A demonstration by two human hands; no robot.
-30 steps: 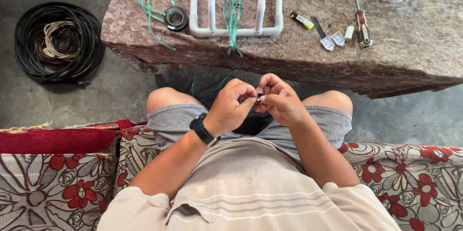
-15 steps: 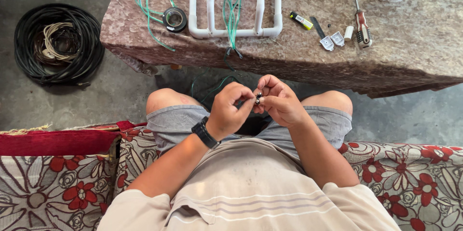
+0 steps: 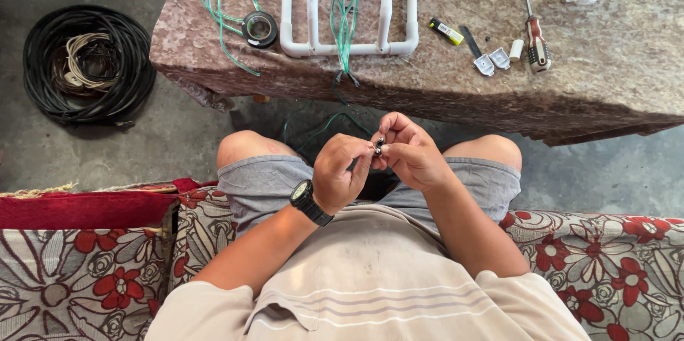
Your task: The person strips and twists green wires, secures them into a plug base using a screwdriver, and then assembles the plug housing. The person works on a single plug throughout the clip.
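- Clearly, the left hand (image 3: 340, 172) and the right hand (image 3: 413, 154) met above the lap, and both pinched one small dark part (image 3: 378, 146) between the fingertips.
- Each grip was clenched on that part; I could not tell what it was exactly.
- For such fine work, I judged it best to keep the wrists near the knees and turn slowly.
- On the desk (image 3: 605, 91) lay a screwdriver (image 3: 535, 40), green wires (image 3: 345, 20) on a white pipe frame (image 3: 347, 47), and black tape (image 3: 258, 29), all well apart from the hands.
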